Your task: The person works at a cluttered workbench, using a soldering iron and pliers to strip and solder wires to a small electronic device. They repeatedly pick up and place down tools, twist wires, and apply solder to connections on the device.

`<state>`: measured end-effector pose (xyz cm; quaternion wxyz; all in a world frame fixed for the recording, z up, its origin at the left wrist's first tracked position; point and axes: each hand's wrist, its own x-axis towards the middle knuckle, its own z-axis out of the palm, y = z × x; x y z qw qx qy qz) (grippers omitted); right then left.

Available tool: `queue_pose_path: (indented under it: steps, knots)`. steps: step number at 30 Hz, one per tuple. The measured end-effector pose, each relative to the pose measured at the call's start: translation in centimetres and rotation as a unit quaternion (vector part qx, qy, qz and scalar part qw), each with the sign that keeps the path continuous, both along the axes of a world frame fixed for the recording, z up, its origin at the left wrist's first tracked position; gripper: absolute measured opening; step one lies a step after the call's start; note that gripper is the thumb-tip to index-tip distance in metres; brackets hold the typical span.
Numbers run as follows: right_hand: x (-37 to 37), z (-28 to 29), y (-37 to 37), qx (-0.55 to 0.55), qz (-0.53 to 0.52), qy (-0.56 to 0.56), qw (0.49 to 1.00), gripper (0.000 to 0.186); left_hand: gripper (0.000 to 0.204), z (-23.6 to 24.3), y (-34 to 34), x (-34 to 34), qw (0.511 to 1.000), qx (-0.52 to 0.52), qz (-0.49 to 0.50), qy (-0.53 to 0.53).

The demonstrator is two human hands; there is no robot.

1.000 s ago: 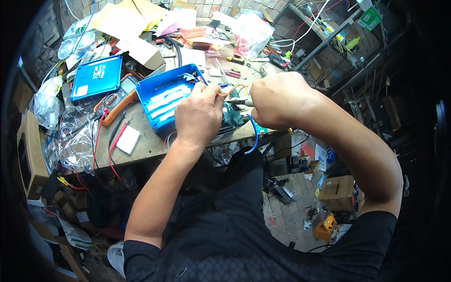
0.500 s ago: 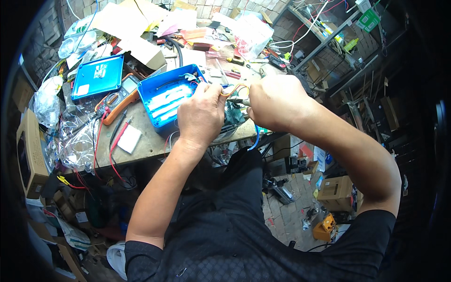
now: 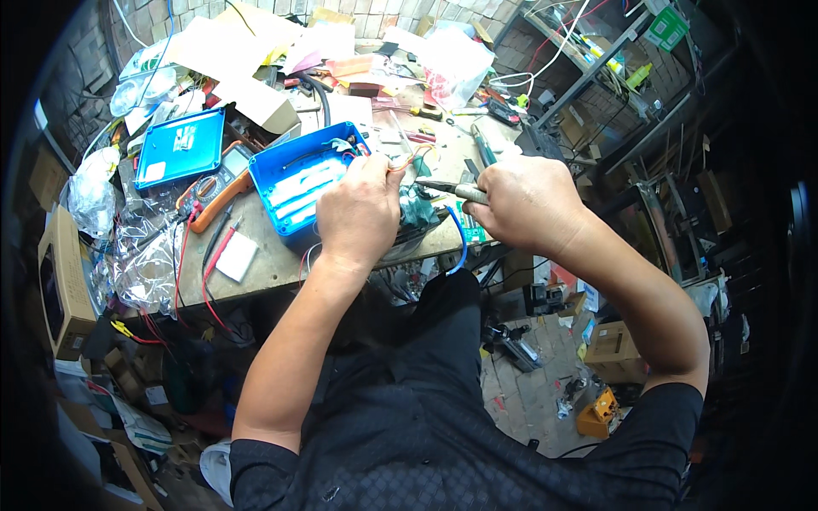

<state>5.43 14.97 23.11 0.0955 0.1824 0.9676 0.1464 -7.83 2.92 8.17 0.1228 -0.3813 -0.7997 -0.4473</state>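
Observation:
My left hand [image 3: 362,209] is closed in a pinch on thin orange wires [image 3: 415,156] whose bent ends stick out past the fingertips. My right hand [image 3: 530,203] grips a pair of pliers [image 3: 464,192], with the dark jaws pointing left, just below the wire ends and seemingly apart from them. Behind my left hand sits an open blue box [image 3: 271,204] holding white-wrapped blocks [image 3: 298,198] and small wires. Under the pliers are a dark green bundle [image 3: 417,209], a green circuit board [image 3: 474,223] and a blue wire [image 3: 463,234] that hangs over the table edge.
A blue lid [image 3: 179,153] and an orange multimeter [image 3: 223,192] with red and black probes lie left of the box. Papers, plastic bags and tools crowd the back of the bench [image 3: 273,268]. A cardboard box [image 3: 72,285] stands far left; metal shelving [image 3: 596,72] is at right.
My right hand has moved right and slightly down, drawing the pliers away from my left hand. My left hand keeps its pinch on the wires. The whole view has shifted slightly.

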Motion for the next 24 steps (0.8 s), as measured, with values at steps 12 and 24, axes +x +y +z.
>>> queue_pose_path:
  steps: [12, 24]
  knots:
    - [-1.6, -2.7, 5.8, -0.071, -0.021, 0.024, 0.997, 0.034, 0.023, 0.3, 0.4, -1.0, 0.996, -0.011, -0.02, -0.086]
    - [-8.8, -14.9, 17.5, -0.081, -0.061, 0.067, 0.993, 0.048, 0.028, -0.2, 0.7, -3.4, 0.928, 0.03, -0.159, -0.336]
